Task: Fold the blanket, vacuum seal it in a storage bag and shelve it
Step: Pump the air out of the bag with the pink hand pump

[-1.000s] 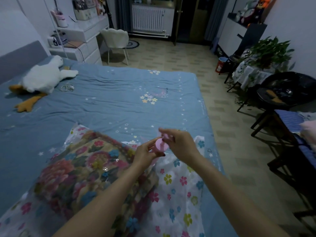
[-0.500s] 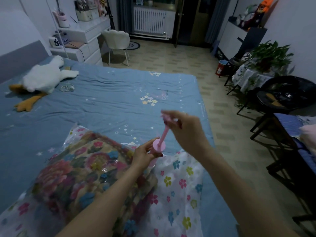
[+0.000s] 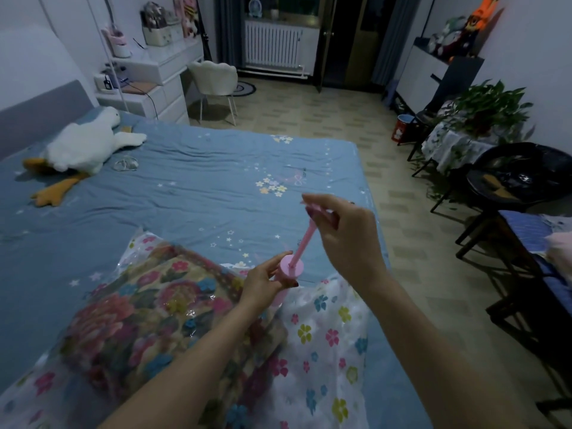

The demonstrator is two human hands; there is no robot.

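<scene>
Blanket (image 3: 148,308) folded, lying inside the flower-print storage bag (image 3: 322,332) on the blue bed (image 3: 192,187), near corner. Bag not yet flattened; fabric inside looks full-loft, so air removal is judged to be in hand, shelving not begun

Left hand (image 3: 263,281) curls its fingers round the body of the pink pump (image 3: 292,266), just under the round cap, holding it upright on the bag. Probable reason: keeps the pump base seated on the valve so the seal holds; the valve itself is hidden beneath hand and pump

Right hand (image 3: 343,233) pinches the handle at the top of the pump rod, thumb and fingers pressed on it. Rod drawn out and tilted toward the right hand: consistent with the top of an upstroke

Plush goose (image 3: 83,147) lies well apart at the headboard end, no bearing on the work
</scene>
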